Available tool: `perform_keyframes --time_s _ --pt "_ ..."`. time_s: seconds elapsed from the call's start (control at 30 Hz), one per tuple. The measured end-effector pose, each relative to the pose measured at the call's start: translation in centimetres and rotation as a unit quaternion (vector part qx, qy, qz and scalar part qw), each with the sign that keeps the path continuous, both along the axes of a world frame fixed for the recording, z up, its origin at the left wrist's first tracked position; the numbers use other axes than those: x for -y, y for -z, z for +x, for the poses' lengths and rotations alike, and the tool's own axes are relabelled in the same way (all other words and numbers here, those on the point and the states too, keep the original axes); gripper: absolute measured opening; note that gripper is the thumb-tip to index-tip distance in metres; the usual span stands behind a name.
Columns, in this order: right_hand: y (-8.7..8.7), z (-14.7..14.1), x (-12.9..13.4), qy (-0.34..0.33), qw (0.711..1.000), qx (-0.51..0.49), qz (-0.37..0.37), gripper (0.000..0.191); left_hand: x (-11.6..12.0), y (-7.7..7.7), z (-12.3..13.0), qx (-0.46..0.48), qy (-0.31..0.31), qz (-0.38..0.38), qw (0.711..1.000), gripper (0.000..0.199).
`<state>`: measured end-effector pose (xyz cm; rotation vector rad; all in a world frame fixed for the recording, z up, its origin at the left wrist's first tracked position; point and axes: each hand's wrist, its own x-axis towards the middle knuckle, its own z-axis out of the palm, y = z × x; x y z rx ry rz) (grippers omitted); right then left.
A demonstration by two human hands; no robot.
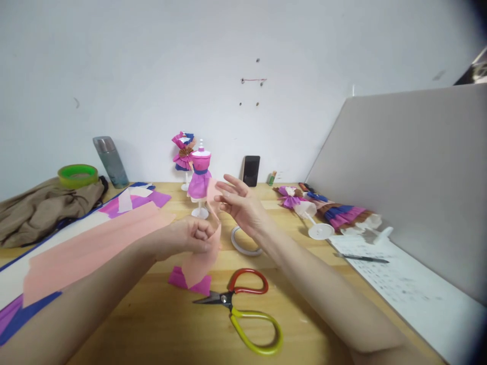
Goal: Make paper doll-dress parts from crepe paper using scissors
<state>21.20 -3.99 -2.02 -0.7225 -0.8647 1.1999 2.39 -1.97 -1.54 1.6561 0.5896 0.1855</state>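
My left hand [194, 234] is closed on a peach crepe paper strip [201, 263], whose wide lower end hangs below the fist. Higher up, my right hand [243, 205] pinches the strip's upper part with its fingertips, the upper fingers stretched out. Just behind the strip stands a small white dress form [200, 213] wearing a pink paper dress [200, 183] with a dark blue waistband. Scissors [224, 300] with one red and one yellow handle lie open in front, by a magenta paper scrap [201, 285]. A white tape roll [247, 251] lies partly hidden under my right wrist.
Crepe paper sheets [95, 243] spread across the left, near a brown cloth [45, 213], green tape roll [78, 175] and bottle [111, 162]. A second dressed form [183, 152] stands behind. At right are dressed forms lying down [320, 231], a pen [363, 258] and written paper [403, 294]. A phone [251, 171] leans on the wall.
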Motion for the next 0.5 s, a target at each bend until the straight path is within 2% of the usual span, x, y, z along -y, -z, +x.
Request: perform_keyframes --time_s 0.1,0.17,0.23,0.3,0.37,0.43,0.5 --pt "0.7 0.1 -0.4 0.066 0.995 0.062 -0.036 0.049 -0.3 0.6 -0.2 0.049 0.019 -0.046 0.998 0.038" --pt "1.2 0.3 -0.8 0.082 0.988 0.112 -0.07 0.041 -0.4 0.7 -0.1 0.099 0.011 -0.061 0.993 0.049" --pt "1.6 0.9 -1.3 0.027 0.984 0.139 -0.111 0.035 -0.5 0.8 0.1 0.142 -0.03 -0.059 0.988 0.053" --pt "1.6 1.9 -1.6 -0.096 0.975 0.131 -0.153 0.042 -0.6 0.8 0.3 0.165 -0.08 -0.047 0.982 0.057" --pt "1.4 3.1 -1.8 -0.206 0.958 0.126 -0.155 0.046 -1.0 1.0 0.3 0.167 -0.122 -0.023 0.978 0.064" --pt "1.0 4.3 -1.7 -0.244 0.95 0.154 -0.117 0.041 -1.5 1.2 0.2 0.14 -0.148 0.021 0.979 0.068" --pt "0.5 5.2 -1.5 -0.227 0.951 0.197 -0.079 0.036 -2.1 1.2 -0.2 0.067 -0.137 0.089 0.984 0.063"
